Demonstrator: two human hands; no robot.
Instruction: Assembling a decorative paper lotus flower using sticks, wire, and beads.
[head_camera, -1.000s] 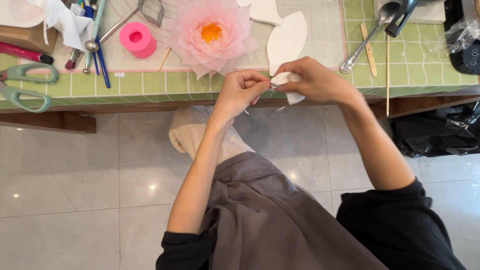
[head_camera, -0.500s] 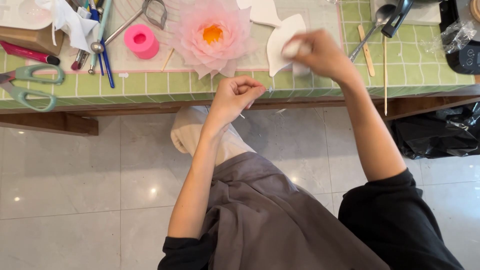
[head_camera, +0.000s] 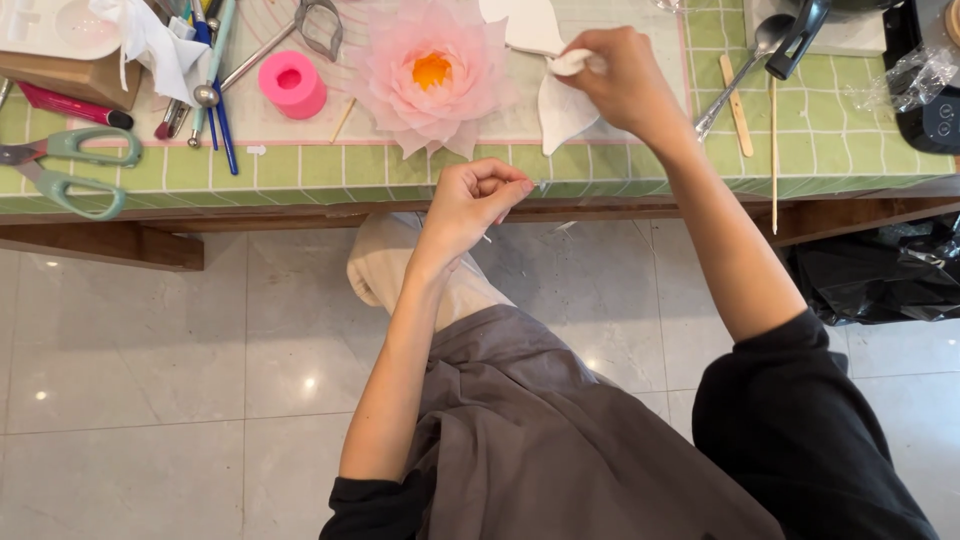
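beside the pink paper flower (head_camera: 433, 82), right hand (head_camera: 622, 80) on white petal (head_camera: 562, 108)

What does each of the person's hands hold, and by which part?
The right hand pinches a white petal-shaped piece at its upper end. The left hand pinches something thin at its fingertips, too small to identify.
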